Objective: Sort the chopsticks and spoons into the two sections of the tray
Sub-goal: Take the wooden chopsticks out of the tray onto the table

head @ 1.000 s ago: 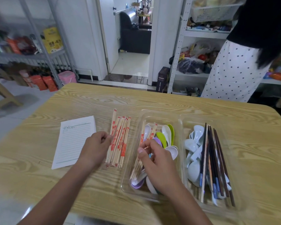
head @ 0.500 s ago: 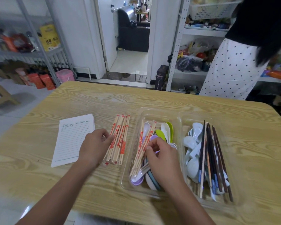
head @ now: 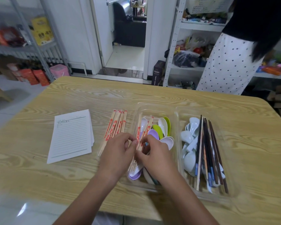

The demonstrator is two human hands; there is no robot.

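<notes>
Wrapped chopsticks (head: 144, 129), the bamboo ones in red-printed sleeves, lie in the left section of the clear tray (head: 156, 106), slanting from 12 o'clock towards 7 o'clock across the coloured spoons (head: 162, 127). Our left hand (head: 118, 153) comes at them from 9 o'clock and our right hand (head: 156, 155) from 3 o'clock, and the two meet at the sticks' middle. Both hands have fingers and thumb curled in and look to be pinching the sticks, though the fingertips are partly hidden. We judge the step in hand to be lifting these sticks clear of the spoons. To do it well, we should gather every stick into one grip, none left behind under a spoon bowl. We should lift straight up, not drag, because the near ends rest on a purple spoon (head: 135, 175) at 6 o'clock of that section, and a sideways pull could tip it over the rim. A loose bundle (head: 116, 124) of the same kind lies on the table (head: 136, 93) just beside the tray at its 9 o'clock. Laying ours parallel with it would keep the ends even and stop them short of the notepad (head: 71, 135) further out at 9 o'clock. The right section, at 3 o'clock, is mixed too, with dark chopsticks (head: 208, 148) lying over pale blue spoons (head: 189, 137), so we reckon most of the sorting is not yet done.
</notes>
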